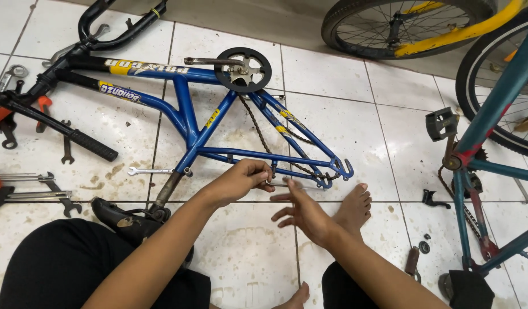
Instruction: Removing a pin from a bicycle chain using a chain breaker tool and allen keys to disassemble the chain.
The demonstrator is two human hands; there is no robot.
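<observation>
Blue steel tubing fills the middle of the floor: a stripped bicycle frame (189,114) lies flat on the white tiles (344,126), no wheels in it, handlebar (52,123) off to the left, saddle (126,220) down by the person's knee. It looks rigid and fairly heavy, so the main tubes would be the safe place to grab; nothing there should flex. Next down, the black chainring and crank (242,70) sit at the top of the frame, toothed, probably greasy, best held by the crank arm. Off it trails the rusty chain (264,140), limp across the rear stays, sure to slither and dirty the fingers. Now the hands: the left hand (238,180) is pinched shut on a small dark fitting (273,170) that hangs from the lower stay near the rear dropouts (338,170); exactly what it is, I cannot tell. The right hand (301,213) hovers just below with fingers spread, empty, gripping nothing. A silver spanner (149,170) lies against the seat tube, slim, hard, easy to lift by its shank. More tools (29,186) rest at the left, and another bicycle (487,143) stands to the right.
</observation>
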